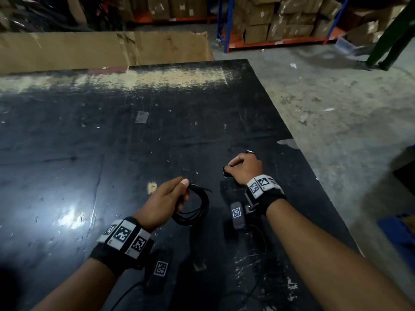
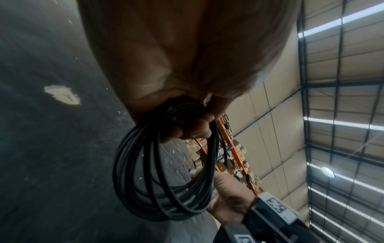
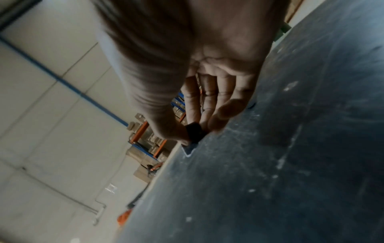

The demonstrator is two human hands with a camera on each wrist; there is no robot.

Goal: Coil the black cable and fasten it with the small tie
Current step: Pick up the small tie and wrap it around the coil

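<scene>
A: Two hands over the black table (image 1: 112, 135). From the head view, the left hand (image 1: 164, 198) grips the coiled black cable (image 1: 197, 209), held just off the surface.
B: Left wrist view: fingers (image 2: 193, 128) curled through the loops.
A: Right wrist view?
B: The right hand (image 3: 207, 74) pinches a small black tie (image 3: 194, 132) against the tabletop.

I see a black cable (image 1: 195, 206) over a black surface (image 1: 112, 131) flecked with white and worn tan in patches. Wristbands (image 1: 124, 236) carry black-and-white square codes. Behind stand orange-and-blue racks (image 1: 226, 30) with brown boxes (image 1: 258, 21).
</scene>
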